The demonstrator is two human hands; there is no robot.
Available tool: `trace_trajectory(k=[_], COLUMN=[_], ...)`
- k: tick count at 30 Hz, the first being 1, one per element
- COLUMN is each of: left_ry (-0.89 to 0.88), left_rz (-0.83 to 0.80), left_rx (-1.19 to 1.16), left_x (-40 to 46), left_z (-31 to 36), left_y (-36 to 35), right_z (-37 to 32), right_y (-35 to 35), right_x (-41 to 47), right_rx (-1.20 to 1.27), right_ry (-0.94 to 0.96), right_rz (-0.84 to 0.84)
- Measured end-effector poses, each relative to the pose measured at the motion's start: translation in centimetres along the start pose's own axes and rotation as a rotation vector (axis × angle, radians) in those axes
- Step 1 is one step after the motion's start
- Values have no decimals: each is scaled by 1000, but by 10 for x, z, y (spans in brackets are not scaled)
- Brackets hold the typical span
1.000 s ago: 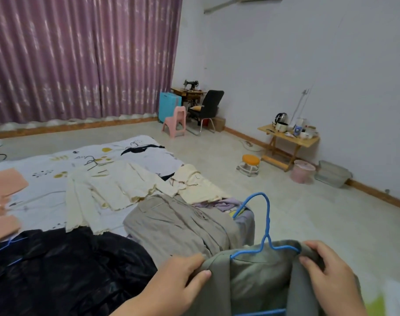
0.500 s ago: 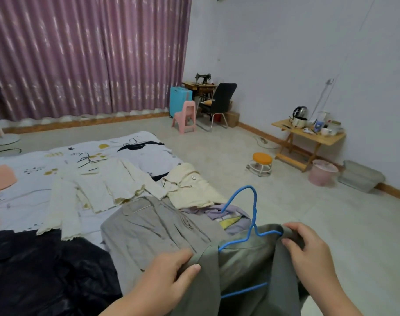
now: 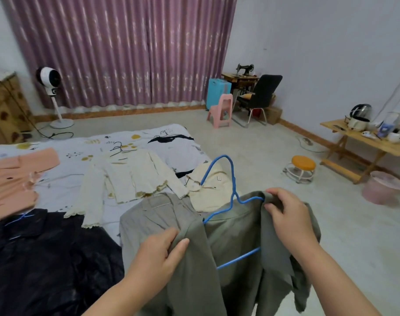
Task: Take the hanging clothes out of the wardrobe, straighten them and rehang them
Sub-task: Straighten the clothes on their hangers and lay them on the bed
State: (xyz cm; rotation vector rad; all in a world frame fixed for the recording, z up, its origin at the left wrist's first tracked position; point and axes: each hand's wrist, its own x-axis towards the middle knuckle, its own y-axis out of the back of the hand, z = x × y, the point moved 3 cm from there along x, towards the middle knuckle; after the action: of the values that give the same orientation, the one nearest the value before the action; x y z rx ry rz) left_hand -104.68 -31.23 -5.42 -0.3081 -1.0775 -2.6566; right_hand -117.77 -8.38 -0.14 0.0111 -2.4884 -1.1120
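Jacket [image 3: 237, 247] lifted higher, hem cut off below

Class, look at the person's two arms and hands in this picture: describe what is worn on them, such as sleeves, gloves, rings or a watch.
Nothing is worn on either. The left hand and right hand are bare, with no gloves, and no rings or watch show. Both forearms are bare to the bottom edge of the picture, so no sleeve is in view. The visible thumbnail on the left hand is short and unpainted.

A white fan [image 3: 49, 79] stands before purple curtains [image 3: 123, 49], orange stool [image 3: 303, 163] opposite.
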Motion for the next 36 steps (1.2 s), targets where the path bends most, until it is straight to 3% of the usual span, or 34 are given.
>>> trace_trajectory(k=[6, 10, 21, 26, 30, 34, 36], left_ry=[84, 126, 241, 361, 460, 541, 499], left_rz=[113, 94, 5, -68, -270, -338, -343], left_rx=[-8, 34, 194, 244, 308, 501, 547], left_x=[76, 141, 278, 311, 320, 306, 288], left_z=[-75, -143, -362, -465, -534, -574, -583], left_y=[21, 32, 9, -32, -75, -107, -125], right_z=[-17, -18, 34, 80, 109, 125, 133], right_y=[-86, -167, -416, -508, -557, -594, -611], right_x=[82, 136, 202, 203, 195, 185, 175], right_rx=[24, 27, 102, -67, -338, -387, -377], right_ry=[62, 44, -267, -356, -414, -450, -481], right_rz=[-60, -120, -608, -818, -989, -1104, -1128])
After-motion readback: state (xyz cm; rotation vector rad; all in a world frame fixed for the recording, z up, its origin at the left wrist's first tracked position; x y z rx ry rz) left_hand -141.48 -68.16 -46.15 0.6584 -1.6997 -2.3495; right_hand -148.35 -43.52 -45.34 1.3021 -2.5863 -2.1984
